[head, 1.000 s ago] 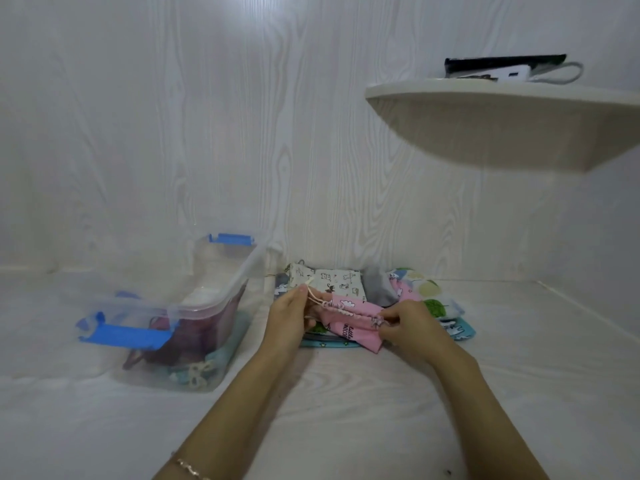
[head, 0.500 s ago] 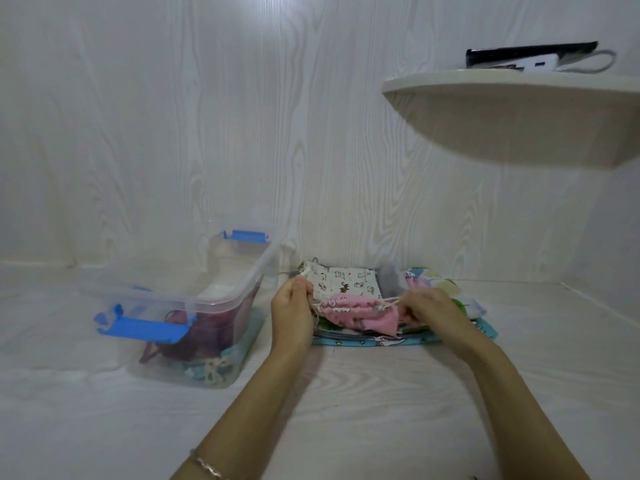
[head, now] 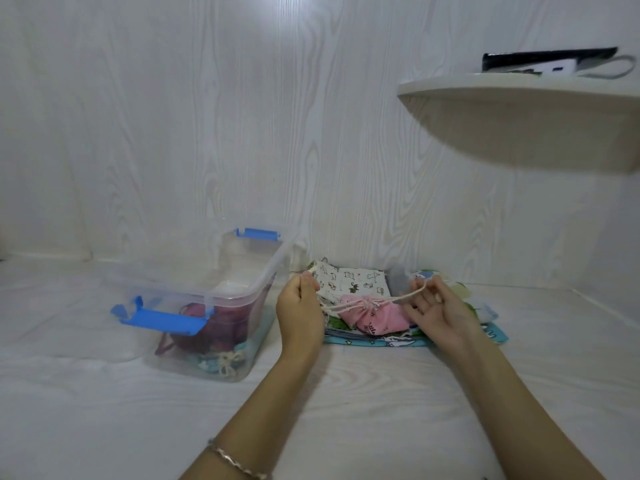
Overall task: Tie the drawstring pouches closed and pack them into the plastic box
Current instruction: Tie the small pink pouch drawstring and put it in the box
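Note:
A pink drawstring pouch (head: 372,317) lies gathered at its mouth on top of a pile of flat printed pouches (head: 360,282). Its cream cords (head: 398,299) stretch out to both sides. My left hand (head: 299,306) pinches the left cord ends, and my right hand (head: 438,306) holds the right cord looped over its fingertips, palm up. To the left stands the clear plastic box (head: 207,299) with blue latches, holding a dark red pouch (head: 214,323) and a light blue one with a cream bow.
A curved white shelf (head: 519,112) juts from the wall at upper right, with a dark flat device and a cable on it. White wood-grain walls close the back and right. The white surface extends toward me in front of the pile.
My hands have pulled apart sideways, drawing the cords out and cinching the pink pouch's mouth. The pouch, flat a second ago, is now bunched.

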### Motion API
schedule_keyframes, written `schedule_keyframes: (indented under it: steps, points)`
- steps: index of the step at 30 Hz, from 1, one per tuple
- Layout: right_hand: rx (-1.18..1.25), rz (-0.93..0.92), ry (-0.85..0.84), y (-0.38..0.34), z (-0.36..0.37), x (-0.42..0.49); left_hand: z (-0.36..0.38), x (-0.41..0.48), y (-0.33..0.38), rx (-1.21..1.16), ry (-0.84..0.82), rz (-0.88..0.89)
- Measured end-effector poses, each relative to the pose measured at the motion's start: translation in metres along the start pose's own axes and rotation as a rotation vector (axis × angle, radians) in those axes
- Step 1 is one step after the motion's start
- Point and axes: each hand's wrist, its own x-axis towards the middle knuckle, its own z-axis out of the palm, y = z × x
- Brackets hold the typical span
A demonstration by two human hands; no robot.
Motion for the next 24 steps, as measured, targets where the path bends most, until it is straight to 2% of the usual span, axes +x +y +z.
schedule_keyframes:
  steps: [3, 7, 9, 11, 15, 21, 24]
  points:
    - [-0.135, 0.044, -0.155, 0.013, 0.012, -0.01, -0.002, 0.0, 0.009, -0.125, -0.185, -0.024]
    - [-0.613, 0.039, -0.327, 0.031, 0.03, -0.032, -0.001, -0.007, 0.02, -0.23, -0.521, -0.073]
    - [-0.787, 0.038, -0.434, 0.039, 0.04, -0.046, 0.001, -0.009, 0.024, -0.264, -0.628, -0.076]
    - [-0.843, 0.047, -0.498, 0.043, 0.044, -0.055, 0.003, -0.007, 0.026, -0.27, -0.648, -0.077]
    - [-0.98, -0.004, -0.559, 0.042, 0.045, -0.06, 0.007, -0.001, 0.021, -0.187, -0.547, -0.038]
    - [-0.982, -0.061, -0.444, 0.045, 0.043, -0.059, 0.013, -0.001, 0.01, -0.156, -0.579, -0.075]
    - [-0.907, -0.127, -0.364, 0.04, 0.045, -0.058, 0.008, 0.002, 0.0, -0.028, -0.653, -0.081]
